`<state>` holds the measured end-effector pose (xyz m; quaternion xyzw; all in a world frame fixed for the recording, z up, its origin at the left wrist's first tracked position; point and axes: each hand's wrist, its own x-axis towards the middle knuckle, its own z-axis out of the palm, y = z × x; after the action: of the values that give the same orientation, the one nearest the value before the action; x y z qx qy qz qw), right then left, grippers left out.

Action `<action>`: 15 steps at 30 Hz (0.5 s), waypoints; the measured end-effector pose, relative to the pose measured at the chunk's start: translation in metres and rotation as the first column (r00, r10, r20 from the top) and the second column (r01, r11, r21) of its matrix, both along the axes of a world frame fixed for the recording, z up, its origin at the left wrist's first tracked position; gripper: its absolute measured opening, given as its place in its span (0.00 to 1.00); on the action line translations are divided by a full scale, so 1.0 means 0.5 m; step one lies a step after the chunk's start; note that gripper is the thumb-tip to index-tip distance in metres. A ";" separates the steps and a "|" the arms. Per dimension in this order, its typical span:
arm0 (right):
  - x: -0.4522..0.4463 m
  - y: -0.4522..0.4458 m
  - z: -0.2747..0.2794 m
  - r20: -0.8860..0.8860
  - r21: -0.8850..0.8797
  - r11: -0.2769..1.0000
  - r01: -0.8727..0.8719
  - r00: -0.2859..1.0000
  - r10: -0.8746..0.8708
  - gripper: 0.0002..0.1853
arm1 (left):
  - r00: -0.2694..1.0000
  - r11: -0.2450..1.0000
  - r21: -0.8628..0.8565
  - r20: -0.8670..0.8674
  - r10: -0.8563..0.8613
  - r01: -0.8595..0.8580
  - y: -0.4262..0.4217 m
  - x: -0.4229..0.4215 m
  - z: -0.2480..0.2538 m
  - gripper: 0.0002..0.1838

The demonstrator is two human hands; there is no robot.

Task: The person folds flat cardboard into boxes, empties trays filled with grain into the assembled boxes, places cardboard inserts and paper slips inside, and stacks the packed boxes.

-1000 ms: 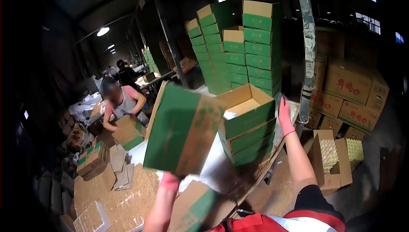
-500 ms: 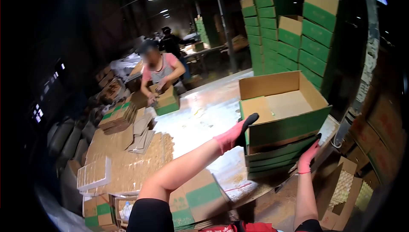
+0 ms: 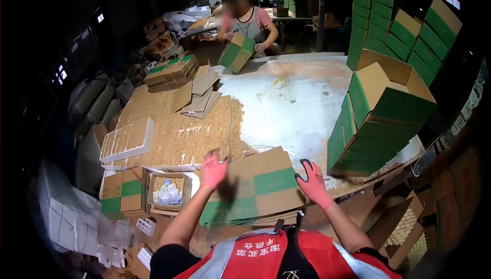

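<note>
Currently: flat cartons (image 3: 261,189), piled left of open-carton stack (image 3: 371,125). Your left hand (image 3: 213,171): gloved, holding nothing, fingers spread, well left of stack. Your right hand (image 3: 313,183): gloved, unloaded, thumb parted, nearer stack; contact with flat cartons unclear. Risks: stray right-arm bump could topple unevenly aligned stack; loose pinch might scatter flat cartons.

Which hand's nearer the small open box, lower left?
Left. The left hand is right of the box, not touching it; the right hand is farther off, by the flattened cardboard's right edge.
</note>
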<state>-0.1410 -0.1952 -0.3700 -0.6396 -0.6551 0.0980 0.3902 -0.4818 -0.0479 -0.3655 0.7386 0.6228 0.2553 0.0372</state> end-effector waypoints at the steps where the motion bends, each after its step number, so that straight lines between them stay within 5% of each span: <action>1: -0.021 0.025 -0.104 0.008 -0.175 0.974 0.143 0.990 -0.143 0.32 | 0.966 0.901 -0.362 -0.179 0.185 -0.240 -0.024 -0.127 -0.081 0.36; 2: -0.045 0.056 -0.213 -0.096 -0.366 0.917 0.158 0.974 -0.206 0.34 | 0.845 0.715 -0.455 -0.218 0.489 -0.531 -0.067 -0.205 -0.154 0.39; 3: -0.067 0.073 -0.275 -0.179 -0.544 0.827 0.143 0.943 -0.281 0.35 | 0.793 0.604 -0.585 -0.115 0.599 -0.542 -0.114 -0.254 -0.179 0.42; 5: -0.164 0.073 -0.229 0.240 -0.548 0.699 0.460 0.887 -0.395 0.37 | 0.773 0.661 -0.718 0.286 0.566 -0.219 -0.155 -0.313 -0.286 0.40; 6: -0.171 0.080 -0.236 0.142 -0.591 0.681 0.433 0.886 -0.441 0.39 | 0.692 0.672 -0.737 0.450 0.565 -0.070 -0.157 -0.320 -0.334 0.37; 9: -0.143 0.053 -0.233 -0.141 -0.549 0.788 0.278 0.899 -0.415 0.30 | 0.769 0.808 -0.555 0.424 0.479 -0.197 -0.220 -0.282 -0.237 0.27; 12: -0.109 0.018 -0.193 -0.422 -0.412 0.886 0.215 0.817 -0.394 0.23 | 0.600 0.913 -0.384 0.700 0.387 -0.140 -0.266 -0.280 -0.100 0.23; 13: -0.100 0.028 -0.155 -0.559 -0.364 0.918 0.160 0.751 -0.353 0.23 | 0.584 0.963 -0.249 0.768 0.263 -0.106 -0.247 -0.312 -0.153 0.27; 14: -0.088 0.047 -0.104 -0.599 -0.273 0.961 0.034 0.776 -0.198 0.22 | 0.674 0.976 -0.171 0.706 0.217 -0.135 -0.231 -0.315 -0.097 0.31; 15: -0.080 0.063 -0.054 -0.632 -0.185 0.978 -0.092 0.773 -0.047 0.21 | 0.865 0.960 -0.003 0.431 0.255 -0.281 -0.216 -0.297 -0.005 0.35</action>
<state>-0.1811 -0.1636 -0.3969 -0.5981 -0.4794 0.3792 0.5184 -0.6300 -0.1559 -0.3680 0.5716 0.6881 0.4321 0.1147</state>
